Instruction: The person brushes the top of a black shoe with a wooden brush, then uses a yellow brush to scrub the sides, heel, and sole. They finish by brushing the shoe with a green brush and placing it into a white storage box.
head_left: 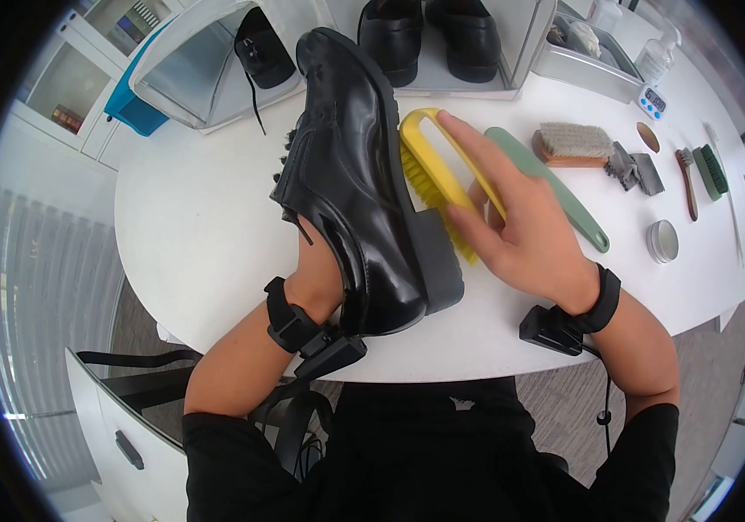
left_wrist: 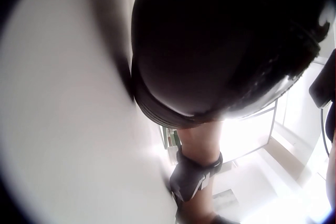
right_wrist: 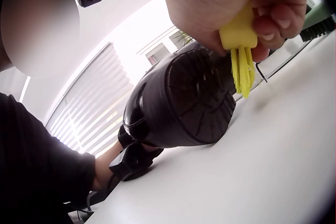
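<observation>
One white desk (head_left: 190, 209), its near edge curving above a gray floor (head_left: 547, 404), carries a black lace-up shoe (head_left: 351, 174) — heel toward that edge, toe toward the far side, sole turned to the right. A round tin (head_left: 662, 242) sits toward the right edge, with a green handle (head_left: 555, 187) nearer the middle. Just past the tin lie a small wooden-handled brush (head_left: 687, 183), a green-bristled brush (head_left: 710, 172), crumpled gray cloth (head_left: 623, 165) and a wooden brush (head_left: 574, 148). A timer (head_left: 651, 102) and a clear bottle (head_left: 658, 59) stand near the far right edge, by a metal box (head_left: 588, 63). More black shoes (head_left: 390, 43) rest in open containers along the far edge; cabinets (head_left: 85, 78) and window blinds (head_left: 50, 278) line the room at left.

The left hand (head_left: 317, 265) reaches inside the shoe, its fingers hidden — how wide they are cannot be told. The right hand (head_left: 529, 222) grips a yellow brush (head_left: 438, 170), fingers curled narrowly around its handle, bristles facing the sole.
</observation>
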Demonstrator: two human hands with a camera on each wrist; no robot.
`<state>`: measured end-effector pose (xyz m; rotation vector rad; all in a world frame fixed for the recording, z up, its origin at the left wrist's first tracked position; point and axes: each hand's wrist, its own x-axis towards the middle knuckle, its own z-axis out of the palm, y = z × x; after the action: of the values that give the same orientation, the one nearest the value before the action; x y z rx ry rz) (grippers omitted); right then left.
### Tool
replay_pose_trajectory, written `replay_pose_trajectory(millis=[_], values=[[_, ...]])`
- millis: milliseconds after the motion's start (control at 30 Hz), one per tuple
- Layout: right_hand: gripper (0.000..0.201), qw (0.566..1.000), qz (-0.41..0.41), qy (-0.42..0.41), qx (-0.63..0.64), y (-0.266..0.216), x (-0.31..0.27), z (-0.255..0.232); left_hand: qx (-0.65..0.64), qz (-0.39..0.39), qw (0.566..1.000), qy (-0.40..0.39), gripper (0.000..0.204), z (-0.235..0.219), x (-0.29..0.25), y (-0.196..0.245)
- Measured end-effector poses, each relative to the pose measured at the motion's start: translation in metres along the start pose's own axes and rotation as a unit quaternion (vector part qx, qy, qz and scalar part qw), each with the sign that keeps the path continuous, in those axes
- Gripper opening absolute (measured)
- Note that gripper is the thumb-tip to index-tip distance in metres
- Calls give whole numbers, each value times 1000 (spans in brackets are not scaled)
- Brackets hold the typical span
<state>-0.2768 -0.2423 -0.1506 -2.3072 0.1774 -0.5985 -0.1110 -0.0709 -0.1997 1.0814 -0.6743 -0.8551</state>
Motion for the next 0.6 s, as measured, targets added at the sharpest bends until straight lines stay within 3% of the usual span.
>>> replay_pose_trajectory(millis=[433, 600], values=[[81, 1000, 3, -7, 10, 2, -1, 2, 62, -12, 998, 20, 64, 2, 0, 1], [80, 1000, -26, 11, 11, 7, -2, 6, 15, -42, 999, 32, 69, 6, -1, 4]])
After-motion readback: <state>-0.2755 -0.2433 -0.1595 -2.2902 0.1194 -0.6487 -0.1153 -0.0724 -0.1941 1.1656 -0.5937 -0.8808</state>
